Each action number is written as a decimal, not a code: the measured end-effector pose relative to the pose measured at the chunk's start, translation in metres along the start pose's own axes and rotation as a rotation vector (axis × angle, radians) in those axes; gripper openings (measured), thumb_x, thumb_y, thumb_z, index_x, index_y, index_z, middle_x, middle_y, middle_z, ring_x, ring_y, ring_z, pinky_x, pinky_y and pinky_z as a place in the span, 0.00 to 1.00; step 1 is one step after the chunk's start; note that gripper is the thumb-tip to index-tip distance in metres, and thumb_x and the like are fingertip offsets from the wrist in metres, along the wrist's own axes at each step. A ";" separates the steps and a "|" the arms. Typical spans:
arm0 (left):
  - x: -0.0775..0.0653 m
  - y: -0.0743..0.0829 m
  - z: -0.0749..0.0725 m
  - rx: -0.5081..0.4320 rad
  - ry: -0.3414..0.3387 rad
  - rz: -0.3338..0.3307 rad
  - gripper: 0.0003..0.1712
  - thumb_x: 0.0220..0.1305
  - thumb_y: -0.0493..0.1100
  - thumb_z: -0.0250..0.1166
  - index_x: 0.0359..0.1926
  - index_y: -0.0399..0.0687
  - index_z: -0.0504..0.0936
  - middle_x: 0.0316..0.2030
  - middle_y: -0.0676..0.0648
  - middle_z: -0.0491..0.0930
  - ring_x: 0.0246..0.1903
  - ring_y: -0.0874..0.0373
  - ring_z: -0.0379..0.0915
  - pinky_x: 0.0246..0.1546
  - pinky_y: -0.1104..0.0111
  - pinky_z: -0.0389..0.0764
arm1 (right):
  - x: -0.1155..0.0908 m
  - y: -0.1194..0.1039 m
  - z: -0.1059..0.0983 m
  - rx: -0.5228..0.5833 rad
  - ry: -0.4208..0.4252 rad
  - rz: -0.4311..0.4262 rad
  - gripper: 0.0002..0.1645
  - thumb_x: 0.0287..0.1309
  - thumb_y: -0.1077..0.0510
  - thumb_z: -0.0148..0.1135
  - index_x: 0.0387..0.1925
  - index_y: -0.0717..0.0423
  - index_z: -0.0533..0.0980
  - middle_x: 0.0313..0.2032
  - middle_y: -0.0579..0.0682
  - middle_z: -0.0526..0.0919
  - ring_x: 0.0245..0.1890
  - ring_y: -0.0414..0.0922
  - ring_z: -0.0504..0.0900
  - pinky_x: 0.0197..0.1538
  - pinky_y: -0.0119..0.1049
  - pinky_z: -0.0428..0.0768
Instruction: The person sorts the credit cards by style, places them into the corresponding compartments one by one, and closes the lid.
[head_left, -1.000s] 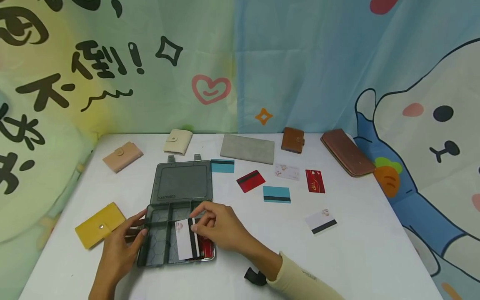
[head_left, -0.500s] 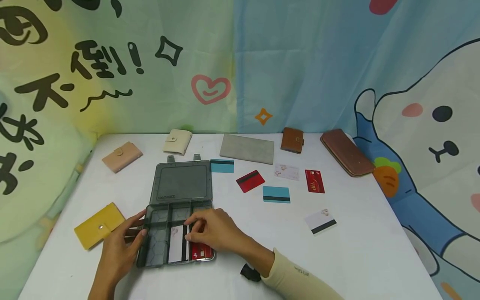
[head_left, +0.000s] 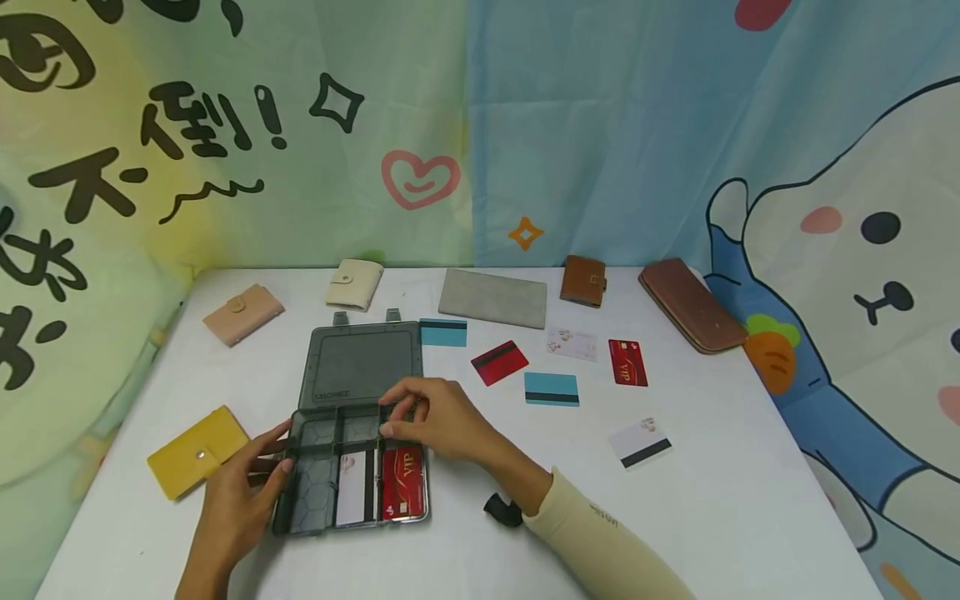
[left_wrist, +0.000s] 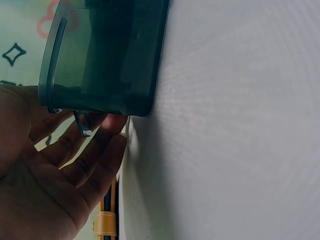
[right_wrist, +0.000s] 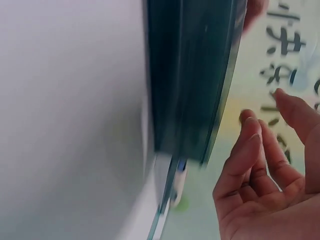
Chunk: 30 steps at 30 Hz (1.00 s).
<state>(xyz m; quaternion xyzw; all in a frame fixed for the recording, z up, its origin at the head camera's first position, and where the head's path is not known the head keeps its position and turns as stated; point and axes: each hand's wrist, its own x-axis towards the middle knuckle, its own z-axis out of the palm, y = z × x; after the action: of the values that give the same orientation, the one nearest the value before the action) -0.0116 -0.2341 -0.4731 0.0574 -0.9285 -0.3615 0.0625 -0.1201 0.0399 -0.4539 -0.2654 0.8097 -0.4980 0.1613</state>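
Head view alone shows a white card inside the box; right hand hovers above, thumb and fingers apart; left hand, fingers spread, touches the box's left edge, table stretching rightward.

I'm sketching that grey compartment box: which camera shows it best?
The head view: the compartment box lies open there, lid and most compartments visible. The left wrist view shows only part of its outside; the right wrist view, a blurred outer part.
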 end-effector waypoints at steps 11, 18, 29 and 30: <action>0.000 0.000 -0.001 -0.008 -0.001 0.010 0.33 0.64 0.33 0.66 0.69 0.53 0.72 0.52 0.40 0.83 0.44 0.46 0.83 0.41 0.75 0.83 | 0.055 0.041 -0.050 -0.143 0.183 0.060 0.27 0.54 0.52 0.75 0.56 0.49 0.78 0.50 0.52 0.83 0.29 0.45 0.80 0.31 0.35 0.81; 0.000 0.000 0.000 -0.004 0.000 0.003 0.34 0.64 0.33 0.66 0.70 0.54 0.72 0.52 0.40 0.83 0.44 0.46 0.83 0.41 0.71 0.85 | 0.082 0.055 -0.065 -0.330 0.225 0.191 0.29 0.51 0.50 0.77 0.56 0.43 0.78 0.54 0.46 0.80 0.50 0.46 0.80 0.54 0.43 0.82; 0.000 -0.002 0.001 -0.002 0.002 0.002 0.34 0.64 0.33 0.66 0.70 0.54 0.72 0.52 0.40 0.83 0.44 0.46 0.84 0.41 0.72 0.85 | 0.099 0.066 -0.064 -0.497 0.193 0.281 0.29 0.53 0.50 0.76 0.57 0.45 0.78 0.52 0.49 0.74 0.48 0.47 0.75 0.48 0.42 0.80; 0.000 -0.001 0.001 -0.001 0.002 0.002 0.34 0.64 0.33 0.66 0.70 0.54 0.72 0.52 0.40 0.83 0.44 0.46 0.84 0.41 0.70 0.85 | 0.100 0.066 -0.063 -0.500 0.191 0.294 0.30 0.53 0.50 0.76 0.57 0.46 0.78 0.52 0.50 0.73 0.49 0.47 0.75 0.48 0.42 0.80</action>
<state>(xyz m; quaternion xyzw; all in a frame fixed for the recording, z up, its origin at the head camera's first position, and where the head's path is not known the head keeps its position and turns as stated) -0.0115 -0.2346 -0.4746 0.0569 -0.9283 -0.3618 0.0640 -0.2516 0.0504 -0.4835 -0.1288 0.9483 -0.2776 0.0842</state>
